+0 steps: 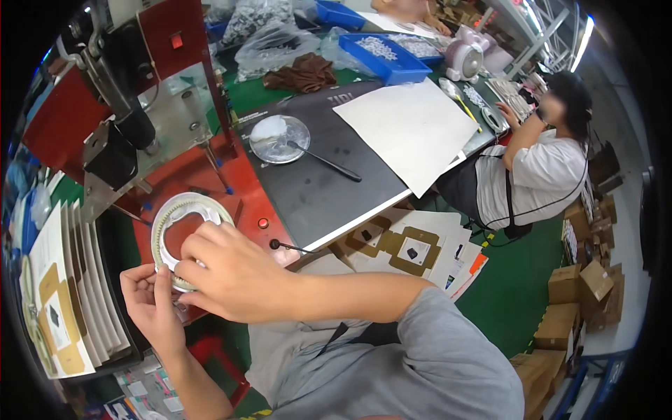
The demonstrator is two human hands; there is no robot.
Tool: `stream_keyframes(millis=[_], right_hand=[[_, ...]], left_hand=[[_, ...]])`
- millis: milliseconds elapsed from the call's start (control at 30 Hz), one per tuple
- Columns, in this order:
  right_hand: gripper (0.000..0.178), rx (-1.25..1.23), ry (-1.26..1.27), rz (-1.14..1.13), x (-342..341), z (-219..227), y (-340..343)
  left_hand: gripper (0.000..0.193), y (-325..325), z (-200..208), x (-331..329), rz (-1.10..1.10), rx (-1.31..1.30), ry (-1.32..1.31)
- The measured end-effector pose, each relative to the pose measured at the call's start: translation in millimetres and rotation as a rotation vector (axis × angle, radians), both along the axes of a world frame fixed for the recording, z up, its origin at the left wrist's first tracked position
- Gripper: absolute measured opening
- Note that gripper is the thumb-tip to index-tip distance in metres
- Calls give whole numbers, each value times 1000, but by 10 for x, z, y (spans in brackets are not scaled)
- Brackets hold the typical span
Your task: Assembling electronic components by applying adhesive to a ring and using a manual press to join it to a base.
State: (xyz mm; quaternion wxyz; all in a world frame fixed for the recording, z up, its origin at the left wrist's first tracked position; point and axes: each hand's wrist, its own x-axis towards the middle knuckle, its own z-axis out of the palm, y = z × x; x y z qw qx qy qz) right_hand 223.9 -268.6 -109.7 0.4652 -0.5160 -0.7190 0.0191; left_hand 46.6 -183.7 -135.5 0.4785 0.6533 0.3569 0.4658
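Note:
A pale ring [160, 231] with a toothed-looking band around it is in front of me, above the red base of a press. My left hand [155, 302] pinches its near left rim between thumb and fingers. Across its near right side lies my right hand [234, 269], fingers bent down onto the rim and inside edge. The right hand covers part of the ring, and what its fingertips touch is hidden. A round shallow dish [294, 150] with a white paste [269, 127] sits on the dark mat to the right, with a black spoon [329, 162] resting in it.
The red press [175, 105] stands at left, with a red button [263, 223] on its base. White card [413, 126], a brown cloth [304, 73] and blue trays [385, 59] of small parts lie beyond. A person [539, 161] sits at right. Printed sheets [77, 280] stand at left.

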Motion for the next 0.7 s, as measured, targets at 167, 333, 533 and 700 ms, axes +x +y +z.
stream_keyframes(millis=[167,333,533,700], right_hand=[[23,64,-148,-83,-92,-42,310],[18,-65,-350,-132,119,90,456],[22,-173,-305,-85,314,5,450],[35,-168,-361,-50,301,184,380]], left_hand=[[13,104,-36,87,156,-54,-36],[18,232,-59,152,253,271,262],[14,167,-201,-11,180,497,312],[18,80,-197,-123,125,508,294]])
